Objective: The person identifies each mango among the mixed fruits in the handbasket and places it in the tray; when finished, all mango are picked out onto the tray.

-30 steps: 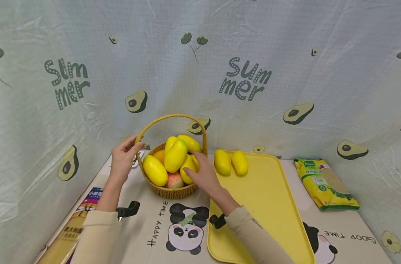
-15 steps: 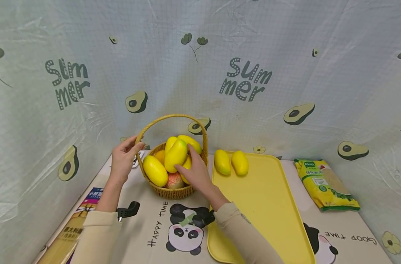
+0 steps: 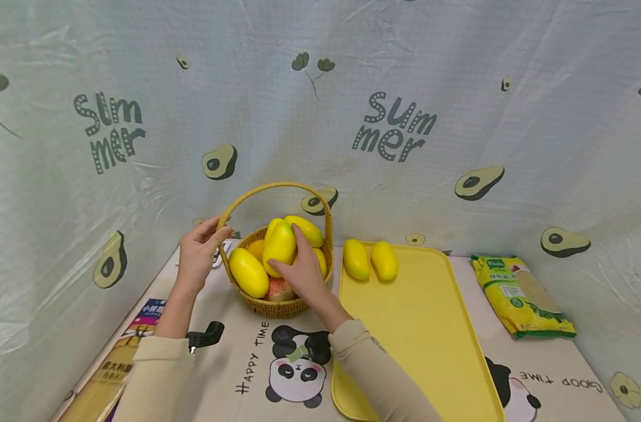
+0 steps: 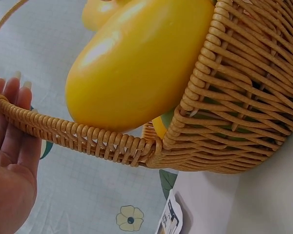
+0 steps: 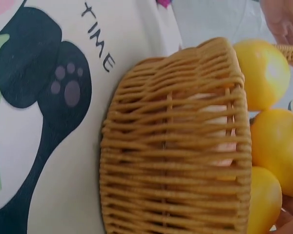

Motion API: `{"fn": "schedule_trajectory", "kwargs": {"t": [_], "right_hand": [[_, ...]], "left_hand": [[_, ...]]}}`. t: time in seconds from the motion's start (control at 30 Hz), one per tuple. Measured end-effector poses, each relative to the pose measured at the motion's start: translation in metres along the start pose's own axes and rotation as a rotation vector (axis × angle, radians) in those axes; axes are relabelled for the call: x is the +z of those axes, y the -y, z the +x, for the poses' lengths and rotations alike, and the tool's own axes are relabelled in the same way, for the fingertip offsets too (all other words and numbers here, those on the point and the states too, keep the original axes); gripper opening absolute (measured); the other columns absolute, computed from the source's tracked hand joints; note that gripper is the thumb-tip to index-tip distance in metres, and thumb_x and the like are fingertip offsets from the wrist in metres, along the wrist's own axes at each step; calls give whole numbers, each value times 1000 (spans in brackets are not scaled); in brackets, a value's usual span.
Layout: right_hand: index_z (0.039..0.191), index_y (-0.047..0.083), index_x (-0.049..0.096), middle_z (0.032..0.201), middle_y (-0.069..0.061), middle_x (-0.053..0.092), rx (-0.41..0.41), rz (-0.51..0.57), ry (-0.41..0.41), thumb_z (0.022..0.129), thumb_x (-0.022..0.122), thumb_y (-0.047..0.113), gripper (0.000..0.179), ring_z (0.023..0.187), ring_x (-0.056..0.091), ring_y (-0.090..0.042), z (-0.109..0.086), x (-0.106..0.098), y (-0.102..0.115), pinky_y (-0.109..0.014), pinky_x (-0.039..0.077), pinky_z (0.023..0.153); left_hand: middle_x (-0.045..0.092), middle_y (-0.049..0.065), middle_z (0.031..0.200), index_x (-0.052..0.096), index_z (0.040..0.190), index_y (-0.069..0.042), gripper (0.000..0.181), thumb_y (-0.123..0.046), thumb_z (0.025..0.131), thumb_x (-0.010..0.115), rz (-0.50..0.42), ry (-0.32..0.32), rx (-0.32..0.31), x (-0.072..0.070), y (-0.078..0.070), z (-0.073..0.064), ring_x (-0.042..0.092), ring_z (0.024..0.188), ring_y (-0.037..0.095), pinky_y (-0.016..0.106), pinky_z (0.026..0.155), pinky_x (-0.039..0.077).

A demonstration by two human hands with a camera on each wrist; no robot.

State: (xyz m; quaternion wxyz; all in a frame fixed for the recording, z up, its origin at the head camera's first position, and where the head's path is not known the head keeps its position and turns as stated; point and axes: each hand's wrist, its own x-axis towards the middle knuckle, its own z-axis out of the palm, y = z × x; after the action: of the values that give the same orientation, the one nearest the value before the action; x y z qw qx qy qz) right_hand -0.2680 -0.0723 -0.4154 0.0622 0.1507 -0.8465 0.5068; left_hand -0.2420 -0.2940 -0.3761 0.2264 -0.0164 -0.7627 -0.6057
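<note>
A wicker basket (image 3: 278,308) stands on the table, heaped with yellow mangoes and one reddish peach (image 3: 279,290). My left hand (image 3: 196,255) holds the left side of its arched handle (image 4: 73,136), which runs between thumb and fingers in the left wrist view. On top of the heap, my right hand (image 3: 306,272) grips a mango (image 3: 279,243) with a greenish tip, thumb on its near side and fingers along its right. Another mango (image 3: 248,274) leans at the basket's left rim. In the right wrist view, the right hand is mostly cut off at the lower right corner.
Right of the basket lies a yellow tray (image 3: 405,328) with two mangoes (image 3: 356,259) at its far left corner. A yellow-green food packet (image 3: 521,296) lies farther right, and a long pasta packet (image 3: 104,375) at the left edge. A patterned curtain (image 3: 394,193) hangs behind.
My right hand has moved left, from the mango at the basket's right side onto the top mango, which now stands slightly more upright. My left hand stays at the handle.
</note>
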Motion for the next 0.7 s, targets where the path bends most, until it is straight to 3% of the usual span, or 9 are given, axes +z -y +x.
{"fn": "schedule_trajectory", "kwargs": {"t": [0.33, 0.53, 0.7], "right_hand": [[155, 36, 27, 152, -1, 43, -116, 1, -9, 85, 73, 32, 84, 128, 50, -22, 2, 7, 4, -45, 45, 105], [155, 32, 31, 144, -4, 48, -189, -18, -23, 84, 75, 27, 83, 117, 53, -21, 1, 7, 7, -42, 48, 98], [154, 32, 32, 142, -4, 49, -198, 17, -34, 83, 76, 25, 83, 117, 53, -21, -2, 3, 8, -42, 48, 98]], "left_hand": [[71, -12, 97, 60, 136, -6, 46, -30, 97, 65, -26, 1, 20, 2, -3, -1, 65, 97, 1, 12, 88, 48], [70, -14, 95, 60, 136, -5, 45, -28, 97, 65, -25, -10, 23, 1, -1, -1, 65, 96, 0, 13, 88, 49], [70, -15, 95, 60, 136, -4, 45, -27, 97, 64, -22, -7, 22, 0, 1, -1, 64, 95, -1, 15, 86, 49]]}}
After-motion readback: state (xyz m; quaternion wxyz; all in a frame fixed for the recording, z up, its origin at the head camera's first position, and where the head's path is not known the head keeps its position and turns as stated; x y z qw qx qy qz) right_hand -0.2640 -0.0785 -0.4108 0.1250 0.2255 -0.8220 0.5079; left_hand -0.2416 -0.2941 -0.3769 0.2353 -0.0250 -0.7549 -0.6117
